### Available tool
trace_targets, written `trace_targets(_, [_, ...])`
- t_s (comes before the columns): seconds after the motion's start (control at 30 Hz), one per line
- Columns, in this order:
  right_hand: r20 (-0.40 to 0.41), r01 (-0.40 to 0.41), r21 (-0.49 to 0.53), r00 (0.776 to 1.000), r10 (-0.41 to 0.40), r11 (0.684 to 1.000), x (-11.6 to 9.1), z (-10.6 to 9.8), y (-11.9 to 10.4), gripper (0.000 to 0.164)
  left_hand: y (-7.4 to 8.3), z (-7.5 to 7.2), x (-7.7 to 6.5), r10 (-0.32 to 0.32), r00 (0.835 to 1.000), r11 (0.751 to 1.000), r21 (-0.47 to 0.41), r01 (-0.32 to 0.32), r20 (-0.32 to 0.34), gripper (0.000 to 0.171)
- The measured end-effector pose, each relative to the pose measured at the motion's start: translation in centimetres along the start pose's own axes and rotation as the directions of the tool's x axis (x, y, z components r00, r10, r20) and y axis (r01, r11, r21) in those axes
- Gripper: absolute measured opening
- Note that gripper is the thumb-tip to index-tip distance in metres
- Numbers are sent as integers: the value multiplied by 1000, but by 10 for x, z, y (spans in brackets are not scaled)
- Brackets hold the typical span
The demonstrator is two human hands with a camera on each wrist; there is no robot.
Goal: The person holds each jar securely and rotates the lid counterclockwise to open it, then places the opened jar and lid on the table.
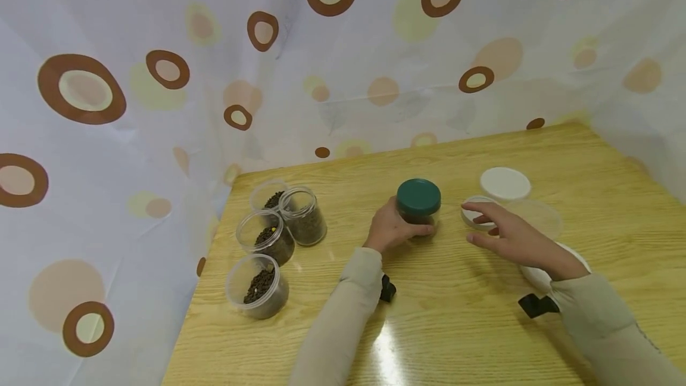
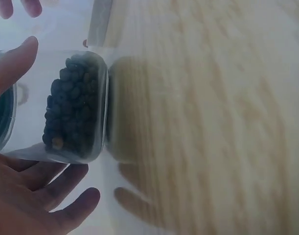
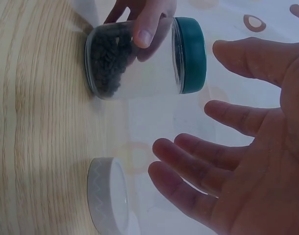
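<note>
A clear jar [image 3: 154, 68] with a green lid [image 1: 419, 195] on top stands upright on the table, partly filled with dark pellets [image 2: 73, 105]. My left hand [image 1: 395, 228] grips it around the side, thumb across the front. To the right of the jar, my right hand [image 1: 517, 242] hovers apart from it, fingers spread and nothing held; in the right wrist view its fingertips point toward the green lid. Just beyond those fingers lies a small white screw lid [image 3: 107, 196].
Several uncovered clear containers with dark pellets stand at the left, including a front tub [image 1: 276, 299] and a taller jar [image 1: 306, 228]. At the right lie a white lid [image 1: 505, 183], a translucent lid [image 1: 541, 219] and another white lid [image 1: 533, 279] partly under my right wrist.
</note>
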State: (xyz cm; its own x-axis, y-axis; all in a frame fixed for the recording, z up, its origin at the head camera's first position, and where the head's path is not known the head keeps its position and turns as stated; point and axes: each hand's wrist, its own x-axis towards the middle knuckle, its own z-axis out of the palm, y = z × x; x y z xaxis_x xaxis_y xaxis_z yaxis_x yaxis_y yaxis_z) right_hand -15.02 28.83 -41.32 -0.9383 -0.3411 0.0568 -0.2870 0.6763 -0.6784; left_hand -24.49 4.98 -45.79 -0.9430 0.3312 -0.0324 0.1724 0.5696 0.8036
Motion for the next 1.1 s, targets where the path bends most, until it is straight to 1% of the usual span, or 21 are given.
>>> trace_targets(0.1, [1, 16, -11, 1000, -16, 1000, 2, 0, -2, 61, 0, -4, -2, 40, 999, 999, 36, -40, -13, 71])
trace_targets(0.17, [3, 23, -9, 1000, -23, 1000, 3, 1, -3, 61, -1, -7, -3, 60, 998, 997, 51, -59, -6, 67])
trace_targets(0.23, [7, 31, -5, 999, -31, 1000, 4, 2, -3, 60, -1, -9, -5, 66, 998, 997, 51, -66, 6, 66])
trace_targets(0.3, [9, 39, 0, 999, -39, 999, 4, 3, -2, 60, -4, -10, -7, 61, 998, 998, 29, -61, 18, 65])
trace_targets(0.37, [12, 49, 6, 999, -49, 999, 5, 5, -3, 59, -6, -12, -11, 38, 999, 999, -7, -38, 26, 67])
trace_targets(0.5, [19, 56, 10, 998, -56, 998, 6, 5, -6, 59, -10, -20, -20, 25, 999, 997, -70, -23, 31, 72])
trace_targets(0.6, [20, 40, 10, 999, -40, 999, 7, 5, -9, 60, -9, -29, -28, 51, 999, 994, -93, -51, 4, 76])
trace_targets(0.7, [25, 27, 14, 999, -28, 1000, 9, 5, -13, 60, -5, -38, -37, 80, 996, 992, -93, -83, -40, 78])
trace_targets(0.8, [28, 39, 28, 999, -40, 999, 12, 6, -19, 60, -2, -48, -47, 94, 992, 994, -46, -98, -83, 86])
trace_targets(0.87, [23, 55, 45, 998, -56, 997, 15, 8, -24, 59, 0, -54, -54, 98, 989, 995, 5, -98, -107, 91])
trace_targets(0.93, [16, 70, 58, 997, -71, 996, 19, 10, -31, 58, 2, -59, -61, 105, 986, 993, 64, -97, -128, 92])
trace_targets(1.03, [5, 77, 69, 997, -78, 995, 28, 13, -44, 57, 5, -66, -70, 133, 979, 981, 159, -108, -156, 92])
trace_targets(1.1, [3, 74, 70, 997, -75, 995, 34, 15, -54, 57, 6, -68, -75, 165, 973, 966, 224, -127, -160, 90])
